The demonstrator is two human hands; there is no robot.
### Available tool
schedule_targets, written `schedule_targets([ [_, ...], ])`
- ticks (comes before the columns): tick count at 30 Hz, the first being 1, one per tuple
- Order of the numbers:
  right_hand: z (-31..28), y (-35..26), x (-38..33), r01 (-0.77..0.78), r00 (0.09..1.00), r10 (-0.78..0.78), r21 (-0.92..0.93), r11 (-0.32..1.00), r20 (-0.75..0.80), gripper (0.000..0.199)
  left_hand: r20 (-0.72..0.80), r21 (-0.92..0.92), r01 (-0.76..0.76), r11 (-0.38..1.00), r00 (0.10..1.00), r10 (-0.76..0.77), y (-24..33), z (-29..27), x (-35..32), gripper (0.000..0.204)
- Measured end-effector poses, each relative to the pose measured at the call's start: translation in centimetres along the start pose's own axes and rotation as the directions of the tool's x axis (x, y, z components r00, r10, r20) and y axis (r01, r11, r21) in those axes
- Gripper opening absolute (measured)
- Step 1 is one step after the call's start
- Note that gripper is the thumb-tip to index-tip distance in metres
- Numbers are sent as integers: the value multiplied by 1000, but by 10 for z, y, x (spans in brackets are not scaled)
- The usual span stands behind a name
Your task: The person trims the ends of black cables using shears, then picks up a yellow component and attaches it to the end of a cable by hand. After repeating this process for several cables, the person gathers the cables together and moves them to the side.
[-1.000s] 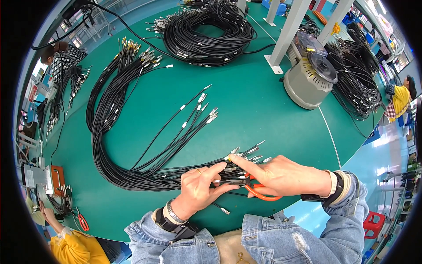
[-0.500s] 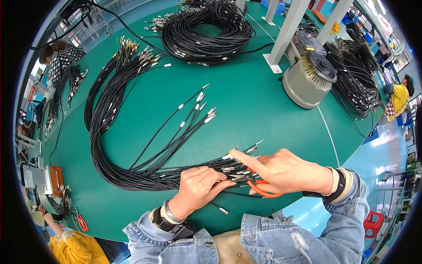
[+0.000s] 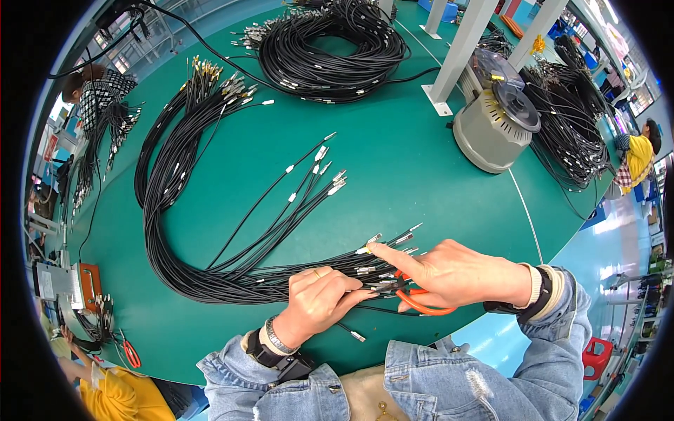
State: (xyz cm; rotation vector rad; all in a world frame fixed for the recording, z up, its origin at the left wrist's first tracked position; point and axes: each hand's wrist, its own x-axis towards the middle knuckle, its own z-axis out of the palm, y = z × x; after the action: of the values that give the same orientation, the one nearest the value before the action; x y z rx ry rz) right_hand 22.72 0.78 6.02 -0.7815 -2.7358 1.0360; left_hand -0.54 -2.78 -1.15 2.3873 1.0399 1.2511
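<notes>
A thick bundle of black cables (image 3: pixel 167 259) curves across the green table, with white labels and metal connectors at its ends. My left hand (image 3: pixel 317 298) rests over the bundle's near right end, thumb and fingers pinched on a black cable. My right hand (image 3: pixel 467 274) grips pliers (image 3: pixel 430 306) with orange handles, index finger stretched out toward the connector ends. The pliers' metal jaws meet the cable end just right of my left fingertips; what exactly lies between them is too small to tell. Several cables (image 3: pixel 284 203) fan off from the bundle toward the middle.
A large coil of black cables (image 3: pixel 281 67) lies at the back. Grey metal posts (image 3: pixel 460 59) and a round grey machine (image 3: pixel 491 137) stand at back right, beside more cables (image 3: pixel 569 133). Red-handled pliers (image 3: pixel 130 353) lie at left, near a co-worker in yellow (image 3: pixel 126 396).
Both hands stay almost in place, still at the same cable end. The view has shifted very slightly; a co-worker's arm at the lower left has moved.
</notes>
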Motion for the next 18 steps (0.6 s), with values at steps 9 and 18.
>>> schedule_targets([
  [9,-4,-5,1,-31,999,30,37,999,20,77,-26,-24,5,1000,1000,-6,-1,1,-1,30],
  [18,-1,-3,-1,-25,1000,26,51,998,-13,77,-33,-30,-3,1000,999,2,-1,1,0,31],
])
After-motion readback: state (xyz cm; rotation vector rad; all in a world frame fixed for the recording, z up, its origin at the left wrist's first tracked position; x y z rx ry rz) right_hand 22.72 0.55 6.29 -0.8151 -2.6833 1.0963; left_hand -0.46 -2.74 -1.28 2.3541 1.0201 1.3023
